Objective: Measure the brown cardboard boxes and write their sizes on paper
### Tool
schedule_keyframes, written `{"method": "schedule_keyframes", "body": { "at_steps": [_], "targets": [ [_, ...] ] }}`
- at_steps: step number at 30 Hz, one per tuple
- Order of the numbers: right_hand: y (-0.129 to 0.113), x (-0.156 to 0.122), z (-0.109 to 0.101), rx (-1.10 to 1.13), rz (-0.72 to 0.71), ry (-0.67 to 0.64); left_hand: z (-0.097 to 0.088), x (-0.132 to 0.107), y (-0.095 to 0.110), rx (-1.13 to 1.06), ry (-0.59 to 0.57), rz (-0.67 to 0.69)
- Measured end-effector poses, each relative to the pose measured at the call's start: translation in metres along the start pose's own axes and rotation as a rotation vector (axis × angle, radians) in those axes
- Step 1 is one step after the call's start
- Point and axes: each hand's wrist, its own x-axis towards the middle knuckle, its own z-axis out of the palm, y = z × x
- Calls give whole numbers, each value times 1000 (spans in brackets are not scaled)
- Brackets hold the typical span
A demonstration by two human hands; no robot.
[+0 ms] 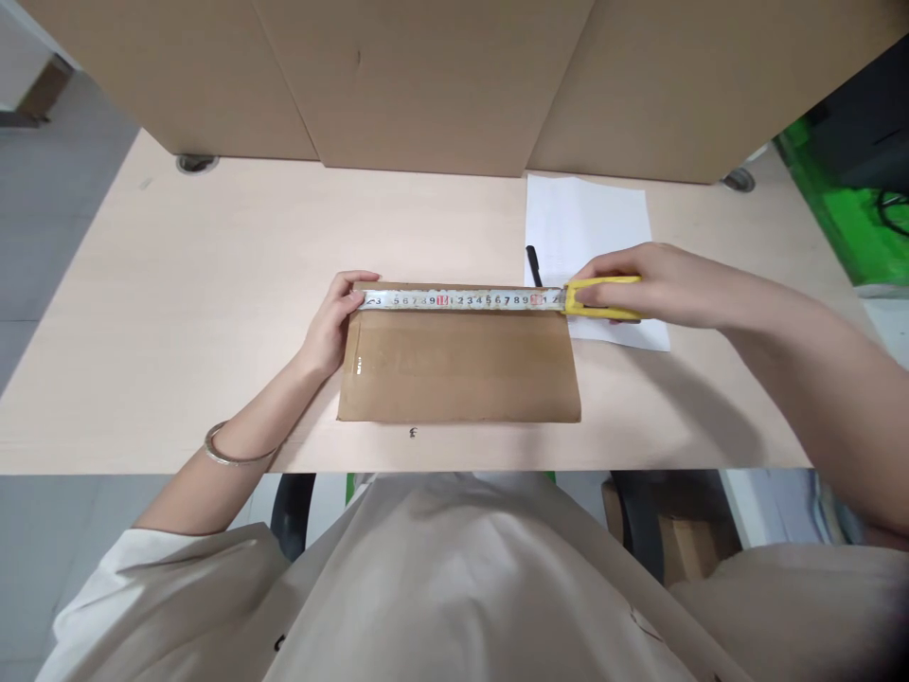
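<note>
A brown cardboard box point(461, 369) lies on the table in front of me. Across its top, near the far edge, stretches the marked blade of a tape measure point(490, 300). My left hand point(339, 317) is closed at the box's left end, its thumb pressing the blade's end down there and its fingers round the far corner. My right hand point(639, 279) grips the yellow tape case just past the box's right edge. The case hides part of a white sheet of paper point(603, 223) under it.
A black pen point(534, 265) rests partly on the paper, behind the box. Tall cardboard panels point(426, 85) stand along the back of the wooden table point(177, 284). Round cable holes point(197, 165) sit near both back corners. To the right are a green surface point(816, 199) and a dark object.
</note>
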Motion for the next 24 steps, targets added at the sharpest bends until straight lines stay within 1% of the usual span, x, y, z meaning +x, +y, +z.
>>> {"method": "schedule_keyframes", "body": {
  "at_steps": [1, 2, 4, 6, 9, 11, 14, 16, 18, 21, 22, 24],
  "targets": [
    [-11, -5, 4, -30, 13, 14, -1, 1, -2, -10, 24, 35],
    [-22, -10, 9, -56, 18, 71, -1, 3, -4, -25, 65, 80],
    [-41, -16, 27, -87, -38, 158, -2, 8, -9, -55, 184, 180],
    [-55, -17, 50, -105, -169, 210, -3, 13, -13, -71, 310, 252],
    [-71, -11, 81, -118, -379, 292, -6, 20, -15, -109, 454, 293],
    [-83, -3, 95, -116, -495, 304, -9, 24, -14, -145, 528, 305],
    [-103, 9, 108, -125, -620, 271, -15, 28, -12, -183, 616, 360],
    [-116, 17, 112, -151, -649, 254, -18, 29, -12, -198, 644, 403],
    [-128, 21, 116, -178, -631, 250, -22, 30, -13, -175, 642, 438],
    [-142, 22, 120, -214, -562, 239, -24, 30, -15, -50, 630, 489],
    [-145, 21, 120, -224, -541, 231, -24, 30, -14, 4, 609, 507],
    [-147, 17, 113, -216, -536, 229, -22, 26, -11, 103, 560, 548]
  ]
}}
